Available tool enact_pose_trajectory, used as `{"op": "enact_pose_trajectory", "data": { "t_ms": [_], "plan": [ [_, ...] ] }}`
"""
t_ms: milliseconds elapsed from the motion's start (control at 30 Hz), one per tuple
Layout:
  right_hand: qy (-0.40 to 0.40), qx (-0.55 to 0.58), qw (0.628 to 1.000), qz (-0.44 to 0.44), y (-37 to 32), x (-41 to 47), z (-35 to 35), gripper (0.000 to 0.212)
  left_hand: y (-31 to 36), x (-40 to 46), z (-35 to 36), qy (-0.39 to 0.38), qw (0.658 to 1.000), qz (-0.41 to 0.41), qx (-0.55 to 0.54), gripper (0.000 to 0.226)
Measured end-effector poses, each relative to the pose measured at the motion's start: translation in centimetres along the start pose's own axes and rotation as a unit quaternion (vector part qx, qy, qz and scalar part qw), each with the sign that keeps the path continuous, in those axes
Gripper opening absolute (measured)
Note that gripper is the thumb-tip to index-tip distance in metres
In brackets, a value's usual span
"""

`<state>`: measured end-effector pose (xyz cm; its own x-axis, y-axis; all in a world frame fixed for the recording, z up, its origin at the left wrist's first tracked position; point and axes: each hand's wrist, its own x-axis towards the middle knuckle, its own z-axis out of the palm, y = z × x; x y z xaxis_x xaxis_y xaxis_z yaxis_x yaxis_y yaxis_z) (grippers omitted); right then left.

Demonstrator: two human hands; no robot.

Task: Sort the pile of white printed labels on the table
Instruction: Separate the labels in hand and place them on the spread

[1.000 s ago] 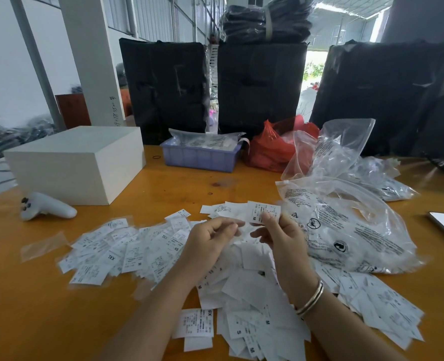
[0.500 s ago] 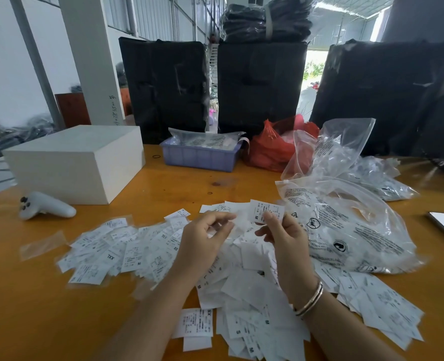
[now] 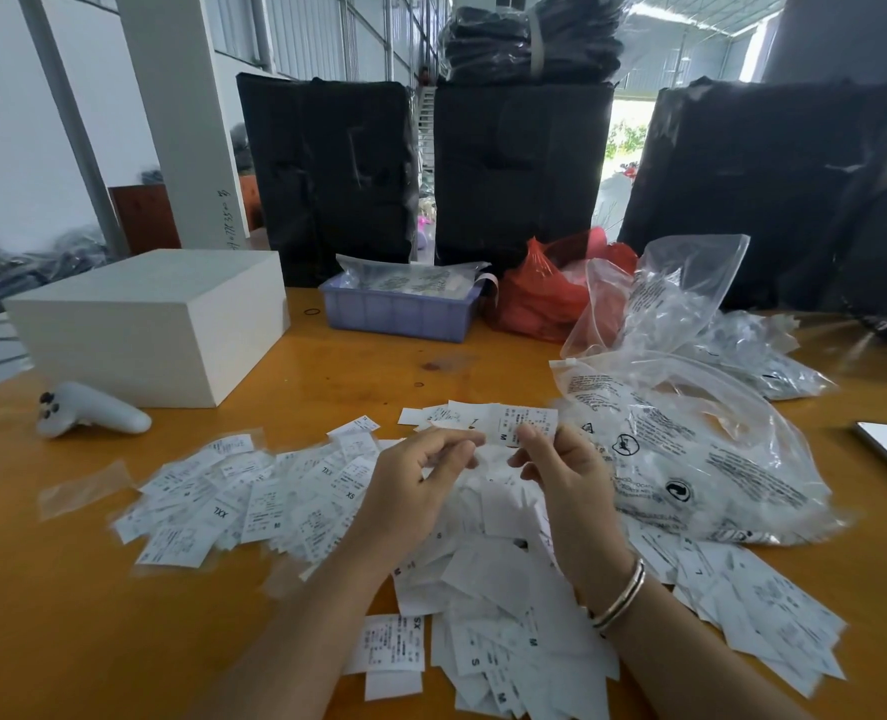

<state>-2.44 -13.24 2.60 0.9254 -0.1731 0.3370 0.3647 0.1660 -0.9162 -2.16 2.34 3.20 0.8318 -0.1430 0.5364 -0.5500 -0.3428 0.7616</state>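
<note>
Barely started, I'd say: most labels (image 3: 483, 553) sit in a loose pile on the surface (image 3: 67, 641), just left of the clear bag (image 3: 701, 449). Right hand (image 3: 568, 480) pinches one M label (image 3: 521, 424); left hand (image 3: 412, 491) is curled, whether grasping anything I can't tell.

Matt paper labels (image 3: 493, 574); glossy, seemingly wooden table (image 3: 67, 615); shiny plastic bags (image 3: 690, 449).

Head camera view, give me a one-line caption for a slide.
Right hand pinches an M-size label above the label pile on the table; left hand alongside.
</note>
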Motion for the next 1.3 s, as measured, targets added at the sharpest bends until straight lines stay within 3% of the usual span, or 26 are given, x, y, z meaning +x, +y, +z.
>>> {"op": "enact_pose_trajectory", "data": {
  "t_ms": [233,367,433,633,733,900,1100,1167,1233,1300],
  "plan": [
    [-0.068,-0.076,0.995,-0.015,0.7,0.2,-0.4,0.013,-0.2,0.2,-0.1,0.004,0.996,-0.063,-0.07,0.015],
    [-0.102,-0.196,0.975,-0.037,0.9,0.1,-0.7,0.023,-0.3,0.3,-0.2,-0.007,0.994,-0.075,-0.085,0.016],
    [-0.091,-0.243,0.965,-0.049,1.0,0.1,-0.6,0.022,-0.5,0.4,-0.2,-0.022,0.992,-0.085,-0.086,0.015],
    [-0.018,-0.21,0.976,-0.056,0.8,0.0,0.3,0.02,-0.5,0.2,0.1,0.005,0.989,-0.102,-0.103,0.016],
    [-0.026,-0.279,0.955,-0.101,1.1,-0.3,0.6,0.017,-0.6,0.3,0.1,0.019,0.989,-0.108,-0.098,0.015],
    [-0.134,-0.347,0.921,-0.112,1.2,-0.9,1.4,0.036,-0.9,0.4,-0.1,0.058,0.985,-0.131,-0.098,0.011],
    [-0.193,-0.425,0.873,-0.144,0.7,-1.2,1.4,0.045,-1.1,0.5,-0.3,0.075,0.983,-0.146,-0.079,0.01],
    [-0.149,-0.446,0.868,-0.159,-0.4,-0.7,0.8,0.046,-1.3,0.7,-0.5,0.105,0.98,-0.161,-0.047,0.008],
    [-0.032,-0.397,0.9,-0.178,-2.4,0.7,-0.4,0.04,-1.6,1.0,-1.1,0.143,0.972,-0.185,-0.005,0.001],
    [0.082,-0.369,0.902,-0.21,-4.3,2.8,-2.3,0.03,-2.1,1.0,-1.7,0.165,0.965,-0.199,0.051,0.007]
  ]
}}
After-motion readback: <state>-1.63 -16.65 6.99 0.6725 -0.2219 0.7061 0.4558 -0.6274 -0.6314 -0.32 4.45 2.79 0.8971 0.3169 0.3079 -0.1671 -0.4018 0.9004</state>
